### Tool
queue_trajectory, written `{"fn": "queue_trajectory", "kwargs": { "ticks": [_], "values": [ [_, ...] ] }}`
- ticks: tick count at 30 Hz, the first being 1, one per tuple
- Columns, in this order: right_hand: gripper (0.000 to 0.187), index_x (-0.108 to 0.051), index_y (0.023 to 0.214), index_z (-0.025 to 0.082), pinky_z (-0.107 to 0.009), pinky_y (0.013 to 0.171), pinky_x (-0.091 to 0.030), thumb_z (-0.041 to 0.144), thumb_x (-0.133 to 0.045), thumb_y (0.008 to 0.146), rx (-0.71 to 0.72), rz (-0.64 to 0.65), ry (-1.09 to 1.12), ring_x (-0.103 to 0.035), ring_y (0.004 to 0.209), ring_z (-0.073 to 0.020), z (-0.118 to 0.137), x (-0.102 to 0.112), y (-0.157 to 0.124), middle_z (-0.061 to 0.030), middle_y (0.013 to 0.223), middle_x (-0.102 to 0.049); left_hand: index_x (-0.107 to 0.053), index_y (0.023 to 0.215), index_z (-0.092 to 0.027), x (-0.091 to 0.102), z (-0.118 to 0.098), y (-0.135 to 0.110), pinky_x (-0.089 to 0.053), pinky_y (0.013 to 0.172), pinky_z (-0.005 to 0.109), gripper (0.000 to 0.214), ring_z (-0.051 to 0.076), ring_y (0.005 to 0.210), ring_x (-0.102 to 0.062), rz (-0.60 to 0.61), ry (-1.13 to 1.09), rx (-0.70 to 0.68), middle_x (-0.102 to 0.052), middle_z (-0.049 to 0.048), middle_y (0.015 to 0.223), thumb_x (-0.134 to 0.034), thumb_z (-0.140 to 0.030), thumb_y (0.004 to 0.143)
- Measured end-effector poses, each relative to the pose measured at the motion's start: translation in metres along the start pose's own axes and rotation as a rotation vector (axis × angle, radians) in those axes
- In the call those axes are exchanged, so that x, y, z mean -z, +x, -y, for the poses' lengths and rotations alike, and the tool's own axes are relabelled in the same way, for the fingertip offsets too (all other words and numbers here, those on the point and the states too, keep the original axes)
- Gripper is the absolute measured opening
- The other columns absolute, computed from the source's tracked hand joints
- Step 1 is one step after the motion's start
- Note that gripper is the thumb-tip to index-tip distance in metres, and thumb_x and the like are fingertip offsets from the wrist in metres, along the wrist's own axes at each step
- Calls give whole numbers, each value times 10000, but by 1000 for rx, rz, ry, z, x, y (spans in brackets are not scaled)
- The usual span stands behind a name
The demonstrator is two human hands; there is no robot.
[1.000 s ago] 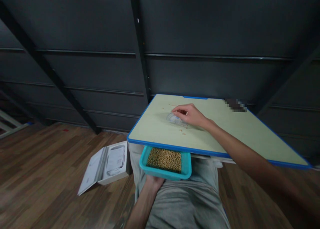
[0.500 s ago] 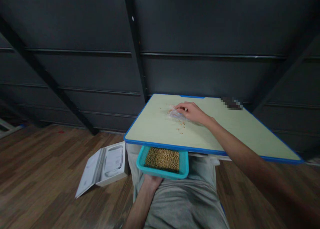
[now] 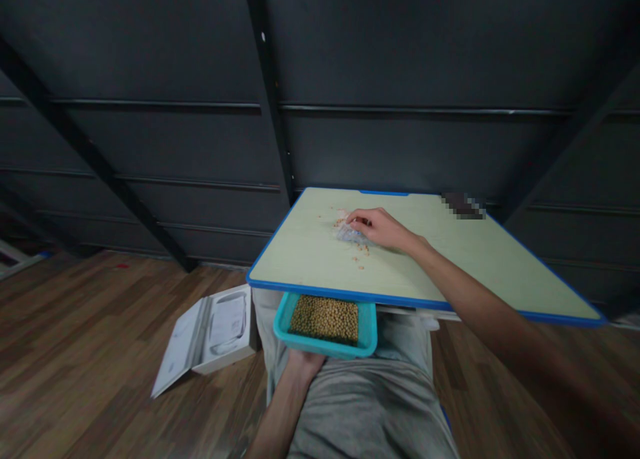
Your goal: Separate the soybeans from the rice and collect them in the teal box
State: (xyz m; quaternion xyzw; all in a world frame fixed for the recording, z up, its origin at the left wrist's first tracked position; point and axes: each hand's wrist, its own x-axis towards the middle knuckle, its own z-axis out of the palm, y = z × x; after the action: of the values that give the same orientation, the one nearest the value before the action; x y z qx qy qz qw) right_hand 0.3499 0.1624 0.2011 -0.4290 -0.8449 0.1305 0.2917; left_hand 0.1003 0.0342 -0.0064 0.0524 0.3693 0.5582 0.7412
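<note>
On the tabletop, my right hand (image 3: 383,228) is closed, thumb and fingertips pinched together at a clear, crinkled plastic bag (image 3: 350,233). Loose tan beans (image 3: 361,249) lie scattered around the bag, some beyond it and some nearer the front edge. Below that edge, over my lap, a turquoise plastic basket (image 3: 367,325) holds a layer of beans (image 3: 325,319). My left hand (image 3: 306,361) supports the basket from underneath at its near side; its fingers are hidden below the basket.
The pale folding table (image 3: 480,265) has a blue rim. A pixelated dark object (image 3: 464,206) sits at its far right corner. An opened white box (image 3: 227,325) lies on the wooden floor to the left. A dark panelled wall (image 3: 400,59) stands behind the table.
My right hand has shifted very slightly left, still at the plastic bag. The basket and my left hand stay where they were.
</note>
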Motion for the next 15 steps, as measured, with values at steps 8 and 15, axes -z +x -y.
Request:
{"fn": "queue_trajectory", "kwargs": {
  "ticks": [8,15],
  "values": [
    [236,-775,1124,226,-336,757,-446,254,-587,984,-48,14,67,-636,852,-216,5,-3,0,-78,1025,-774,-662,1371,-314,1,2,3,-579,1069,397,474,246,1114,-764,-26,-45,18,-830,12,1180,-473,-215,947],
    [241,-764,1129,210,-325,757,-440,255,-568,995,-15,34,78,-634,829,-197,12,-6,-1,-69,1001,-772,-596,1436,-361,4,5,9,-602,1029,405,540,220,975,-800,-28,-95,-2,-834,-6,1165,-466,-188,942]
  ]
}}
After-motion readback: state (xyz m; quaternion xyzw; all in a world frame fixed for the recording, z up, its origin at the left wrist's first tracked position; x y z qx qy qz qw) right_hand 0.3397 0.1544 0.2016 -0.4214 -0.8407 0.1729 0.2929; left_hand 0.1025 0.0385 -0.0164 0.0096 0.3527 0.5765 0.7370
